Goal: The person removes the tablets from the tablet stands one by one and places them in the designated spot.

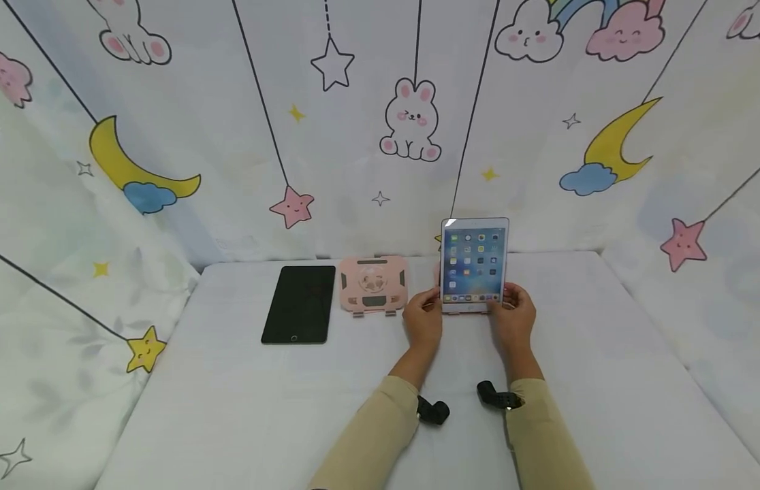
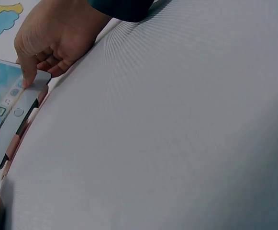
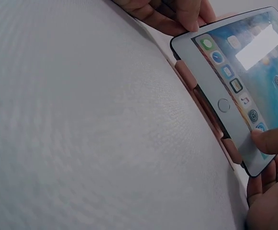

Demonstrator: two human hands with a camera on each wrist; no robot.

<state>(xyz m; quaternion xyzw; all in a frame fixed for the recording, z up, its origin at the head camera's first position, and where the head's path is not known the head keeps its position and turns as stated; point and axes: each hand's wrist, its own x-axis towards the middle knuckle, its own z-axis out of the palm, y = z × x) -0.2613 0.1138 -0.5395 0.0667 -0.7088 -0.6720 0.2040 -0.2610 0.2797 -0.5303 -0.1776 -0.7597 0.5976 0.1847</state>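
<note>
A white-fronted tablet [image 1: 475, 262] with its screen lit stands tilted up between both hands. My left hand [image 1: 424, 320] holds its lower left side; the thumb lies at the edge in the right wrist view. At the lower right corner, my right hand [image 1: 516, 316] pinches the tablet, its thumb [image 3: 269, 140] on the front and its fingers curled behind. Pink pieces [image 3: 185, 73] show along the tablet's bottom edge, at the table surface. Whatever lies behind the tablet is mostly hidden.
Left of the hands lies a pink case [image 1: 374, 284] with grey corner parts and a round piece in its middle. Beside it is a dark tablet [image 1: 300, 304], screen off. A white cloth covers the table [image 1: 233, 422]; a patterned curtain [image 1: 368, 224] hangs behind.
</note>
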